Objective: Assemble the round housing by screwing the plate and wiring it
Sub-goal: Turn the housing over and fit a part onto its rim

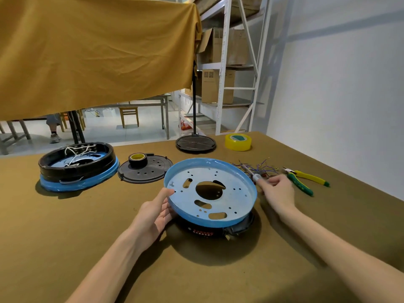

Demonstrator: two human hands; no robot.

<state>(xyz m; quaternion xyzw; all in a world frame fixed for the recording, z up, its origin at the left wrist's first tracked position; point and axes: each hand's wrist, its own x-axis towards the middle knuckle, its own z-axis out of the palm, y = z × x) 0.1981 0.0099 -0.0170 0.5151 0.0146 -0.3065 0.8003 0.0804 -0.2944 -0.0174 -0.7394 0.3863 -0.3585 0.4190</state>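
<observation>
A round blue metal plate (237, 193) with several holes and slots lies tilted on top of a black round housing (218, 231) at the table's middle. My left hand (156, 212) grips the plate's left rim, thumb on the upper face. My right hand (276, 190) is just right of the plate and pinches a small white-handled tool (256, 177) that looks like a screwdriver; its tip points up-left over the plate's rim. A tangle of thin wires (258, 167) lies behind that hand.
A second black housing (76, 165) on a blue rim, with white wires inside, sits far left. Beside it a black perforated lid (150, 173) carries a tape roll (137, 159). Yellow-green pliers (306, 179), yellow tape (238, 142) and a black stand base (195, 144) lie behind.
</observation>
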